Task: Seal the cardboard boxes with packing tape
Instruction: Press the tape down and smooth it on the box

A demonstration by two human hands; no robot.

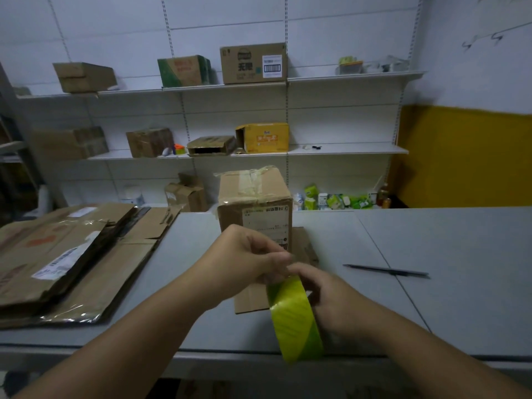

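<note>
A roll of yellow and green striped tape (295,315) stands on edge above the near side of the grey table (431,283). My right hand (325,298) grips the roll from its right side. My left hand (247,260) pinches at the top of the roll, where the tape's end lies. Behind the hands stands an upright cardboard box (254,203) with clear tape across its top and a label on its front. A flat piece of cardboard (305,249) lies under and in front of it.
A stack of flattened cardboard boxes (66,260) covers the table's left part. A dark pen (385,270) lies to the right of the box. Wall shelves (345,151) behind the table carry several boxes and small green packs.
</note>
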